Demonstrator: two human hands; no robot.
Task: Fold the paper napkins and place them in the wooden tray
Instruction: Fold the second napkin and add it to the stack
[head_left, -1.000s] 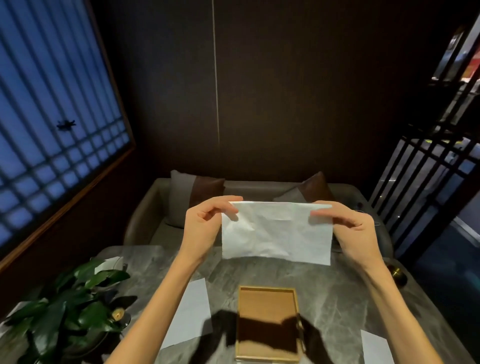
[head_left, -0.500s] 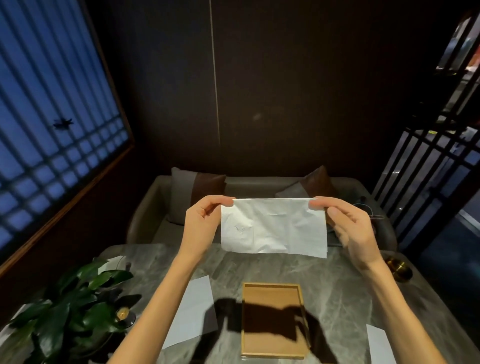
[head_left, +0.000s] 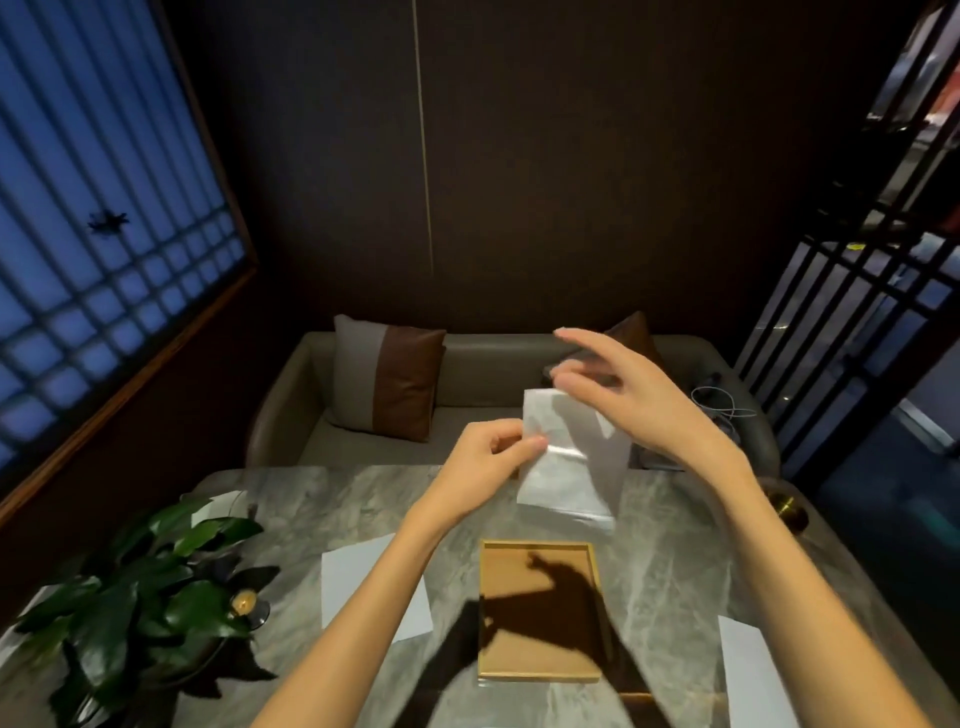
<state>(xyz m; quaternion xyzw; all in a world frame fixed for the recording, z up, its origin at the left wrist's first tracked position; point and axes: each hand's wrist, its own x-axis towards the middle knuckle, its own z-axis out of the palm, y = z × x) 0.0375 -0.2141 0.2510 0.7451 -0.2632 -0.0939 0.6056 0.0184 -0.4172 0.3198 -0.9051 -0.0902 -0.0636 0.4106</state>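
Observation:
A white paper napkin (head_left: 563, 470), folded over into a narrower upright shape, hangs in the air above the far end of the wooden tray (head_left: 539, 674). My left hand (head_left: 491, 460) pinches its left edge between thumb and fingers. My right hand (head_left: 615, 387) is at the napkin's upper right with the fingers spread; its grip on the paper is blurred. The square tray lies on the marble table (head_left: 332, 499) and holds nothing but the hands' shadow. A flat napkin (head_left: 345, 577) lies left of the tray, another flat napkin (head_left: 753, 675) at the right front.
A potted plant (head_left: 140, 587) with a small brass piece stands at the table's left front. A brass object (head_left: 789, 512) sits at the right edge. Beyond the table is a sofa (head_left: 467, 364) with two cushions; a lattice screen (head_left: 852, 338) stands at right.
The napkin was stretched wide between both hands; now my hands have come together, the right one swinging left over it, and the napkin is folded to about half its width and sits lower.

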